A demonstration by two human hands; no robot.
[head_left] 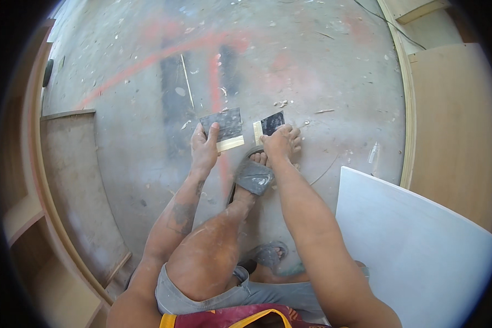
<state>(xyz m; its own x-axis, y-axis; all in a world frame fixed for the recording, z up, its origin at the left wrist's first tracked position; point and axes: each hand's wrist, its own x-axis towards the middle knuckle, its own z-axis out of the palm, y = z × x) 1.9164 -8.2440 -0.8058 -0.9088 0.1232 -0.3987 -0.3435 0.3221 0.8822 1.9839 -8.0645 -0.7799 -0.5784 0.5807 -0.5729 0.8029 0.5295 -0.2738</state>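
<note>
My left hand (204,152) grips a flat, dark grey rectangular piece (226,123), thumb on top and fingers at its left edge. A pale yellow strip runs along its near edge, and light smears mark its surface. In my right hand (280,143) is a smaller flat black piece (273,122) with a pale strip down its left side. My fingers cover its near right corner. The two pieces are held apart just above the floor, beyond my sandalled foot (255,177). I cannot tell what kind of things they are.
The stained concrete floor (322,65) carries red paint lines and scattered chips. A white panel (410,235) lies at the near right, with a wooden panel (448,126) behind it. Wooden frames (54,235) stand on the left. A thin stick (187,82) lies ahead.
</note>
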